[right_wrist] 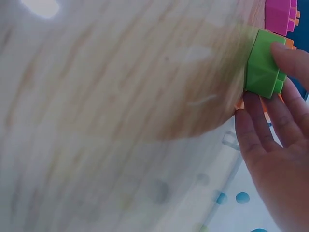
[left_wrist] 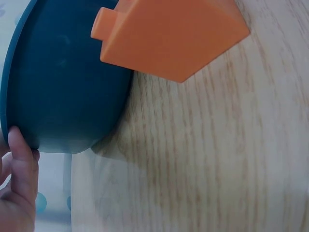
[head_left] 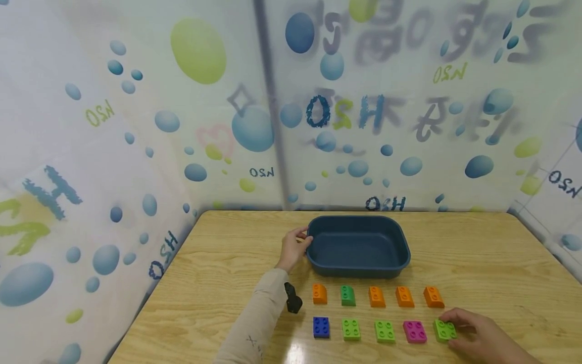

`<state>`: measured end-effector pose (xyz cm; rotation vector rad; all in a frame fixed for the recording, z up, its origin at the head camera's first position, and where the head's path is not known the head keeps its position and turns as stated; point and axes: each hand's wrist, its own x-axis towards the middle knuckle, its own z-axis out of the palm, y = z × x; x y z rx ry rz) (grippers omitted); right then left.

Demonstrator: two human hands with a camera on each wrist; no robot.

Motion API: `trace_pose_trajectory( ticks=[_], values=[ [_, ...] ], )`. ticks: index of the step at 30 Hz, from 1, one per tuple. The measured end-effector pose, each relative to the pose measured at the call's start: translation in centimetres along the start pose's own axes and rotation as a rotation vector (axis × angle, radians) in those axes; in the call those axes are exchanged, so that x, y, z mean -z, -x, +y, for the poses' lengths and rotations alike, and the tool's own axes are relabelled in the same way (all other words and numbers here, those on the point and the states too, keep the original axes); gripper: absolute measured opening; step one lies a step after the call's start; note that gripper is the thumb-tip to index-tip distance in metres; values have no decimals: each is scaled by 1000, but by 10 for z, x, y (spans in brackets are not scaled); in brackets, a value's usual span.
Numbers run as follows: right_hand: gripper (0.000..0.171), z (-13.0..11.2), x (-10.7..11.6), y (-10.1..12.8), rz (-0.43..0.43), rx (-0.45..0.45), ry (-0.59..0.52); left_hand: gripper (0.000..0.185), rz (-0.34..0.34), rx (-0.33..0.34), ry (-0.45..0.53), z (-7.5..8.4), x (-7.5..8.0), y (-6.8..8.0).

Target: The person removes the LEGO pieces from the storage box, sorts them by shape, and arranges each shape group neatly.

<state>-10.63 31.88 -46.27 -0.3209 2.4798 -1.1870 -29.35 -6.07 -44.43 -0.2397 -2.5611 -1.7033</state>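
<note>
A dark blue basin (head_left: 359,272) stands toward the back of the table. My left hand (head_left: 293,248) grips its left rim, and in the left wrist view the fingers (left_wrist: 23,166) curl against its outer wall. At the right end of the front row, my right hand (head_left: 475,336) pinches a lime green toy block (head_left: 444,330) between thumb and fingers. The right wrist view shows the thumb on the studded side of that block (right_wrist: 264,65). Next to it lies a magenta block (head_left: 415,331).
Two lime green blocks, one here (head_left: 384,331), and a blue block (head_left: 321,327) continue the front row. Behind them, a row of sloped blocks includes a green one (head_left: 347,296) and several orange ones (head_left: 377,297). A patterned curtain (head_left: 218,192) hangs behind the wooden table (head_left: 245,232).
</note>
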Motion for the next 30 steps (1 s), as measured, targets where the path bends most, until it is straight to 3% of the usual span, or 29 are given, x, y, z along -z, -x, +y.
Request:
trace_pose_trajectory(
  ticks=[19, 22, 25, 26, 28, 30],
  values=[
    [51, 1, 2, 5, -3, 3, 34, 34, -13, -4, 10, 5, 0, 1],
    [54, -4, 2, 5, 9, -45, 21, 34, -15, -10, 7, 4, 0, 1],
    [57, -10, 4, 6, 67, -150, 4, 34, -16, -15, 7, 4, 1, 1],
    [56, -12, 6, 6, 94, -149, 21, 34, -14, -14, 7, 4, 1, 1],
    [49, -15, 9, 6, 169, -99, 86, 34, -12, -20, 4, 4, 2, 1],
    [39, -18, 13, 6, 268, 14, 161, 34, -12, -28, 1, 3, 3, 1]
  ],
)
